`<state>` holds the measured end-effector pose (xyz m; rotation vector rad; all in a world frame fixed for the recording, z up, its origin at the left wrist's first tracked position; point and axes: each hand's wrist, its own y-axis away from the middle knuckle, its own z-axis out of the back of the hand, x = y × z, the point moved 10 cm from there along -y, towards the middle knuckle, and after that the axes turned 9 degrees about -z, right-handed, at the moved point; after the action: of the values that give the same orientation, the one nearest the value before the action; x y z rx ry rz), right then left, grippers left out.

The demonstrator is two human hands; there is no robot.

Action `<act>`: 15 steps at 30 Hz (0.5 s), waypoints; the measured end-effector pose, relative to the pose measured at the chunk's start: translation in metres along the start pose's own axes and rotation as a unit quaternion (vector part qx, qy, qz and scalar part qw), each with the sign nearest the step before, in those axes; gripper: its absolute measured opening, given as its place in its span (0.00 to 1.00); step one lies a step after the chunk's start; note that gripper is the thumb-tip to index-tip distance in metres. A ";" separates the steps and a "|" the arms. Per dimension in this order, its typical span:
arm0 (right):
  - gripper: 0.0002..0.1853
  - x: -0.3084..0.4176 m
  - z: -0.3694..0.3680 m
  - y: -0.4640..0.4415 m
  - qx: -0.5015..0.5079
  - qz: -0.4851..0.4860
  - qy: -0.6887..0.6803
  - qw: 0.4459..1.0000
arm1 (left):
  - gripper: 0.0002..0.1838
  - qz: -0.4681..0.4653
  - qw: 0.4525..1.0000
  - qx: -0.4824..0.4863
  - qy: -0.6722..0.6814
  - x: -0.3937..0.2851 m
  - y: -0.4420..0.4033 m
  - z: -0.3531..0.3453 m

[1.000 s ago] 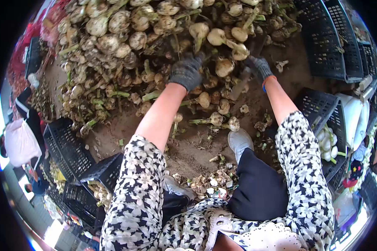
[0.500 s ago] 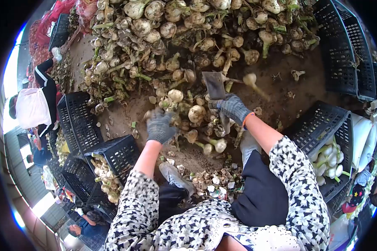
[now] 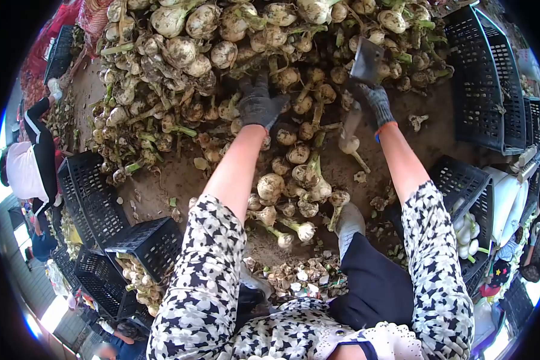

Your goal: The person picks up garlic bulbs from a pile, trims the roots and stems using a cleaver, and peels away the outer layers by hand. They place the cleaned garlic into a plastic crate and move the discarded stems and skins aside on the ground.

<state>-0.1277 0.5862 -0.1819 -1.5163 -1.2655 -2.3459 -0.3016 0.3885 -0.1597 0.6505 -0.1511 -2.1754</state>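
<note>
My left hand [image 3: 259, 103], in a grey knit glove, reaches into the heap of soil-covered, garlic-like bulbs [image 3: 213, 66]. Its fingers are spread; the tips are partly lost among the bulbs, and I see nothing held. Farther right, my right hand [image 3: 375, 102], also gloved, is closed round the handle of a cleaver [image 3: 366, 62]. The broad dark blade points up toward the heap's right side. Below the hands lie loose bulbs, among them a large round bulb [image 3: 270, 187] and a trimmed pale bulb [image 3: 306, 231]. Another bulb with a stalk [image 3: 349, 144] lies below the cleaver's handle.
Black crates stand at left [image 3: 141, 243] and right [image 3: 483, 78]. A crate [image 3: 459, 180] at lower right holds pale cleaned bulbs [image 3: 465, 233]. Skins and scraps [image 3: 300, 277] lie between my feet. A person [image 3: 29, 165] bends at far left; others are at the edges.
My left hand has moved forward from the loose bulbs into the heap. My right hand has carried the cleaver forward and right. The view has shifted slightly.
</note>
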 end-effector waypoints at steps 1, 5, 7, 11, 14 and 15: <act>0.14 0.006 -0.010 -0.005 0.018 0.029 0.012 0.999 | 0.44 -0.021 1.000 -0.014 -0.015 -0.003 0.000 0.002; 0.20 -0.004 -0.026 -0.030 -0.023 0.026 0.344 0.938 | 0.43 -0.022 0.992 -0.074 -0.097 -0.007 0.001 -0.014; 0.23 -0.007 -0.029 -0.012 -0.006 -0.011 0.328 0.944 | 0.38 0.032 0.999 -0.005 -0.025 -0.004 0.009 -0.015; 0.15 -0.065 -0.038 -0.002 0.079 -0.097 0.108 0.986 | 0.36 0.084 0.995 0.004 0.051 0.018 0.026 -0.022; 0.13 -0.092 -0.048 0.024 0.156 -0.069 0.108 0.979 | 0.34 0.062 0.988 0.042 0.135 0.024 0.048 -0.019; 0.13 -0.105 -0.046 0.041 0.165 -0.104 0.099 0.976 | 0.32 0.049 0.985 0.035 0.163 0.027 0.062 -0.021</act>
<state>-0.0890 0.4917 -0.2478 -1.0690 -1.7235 -2.1871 -0.2617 0.3303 -0.1684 1.0067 -0.0838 -1.9472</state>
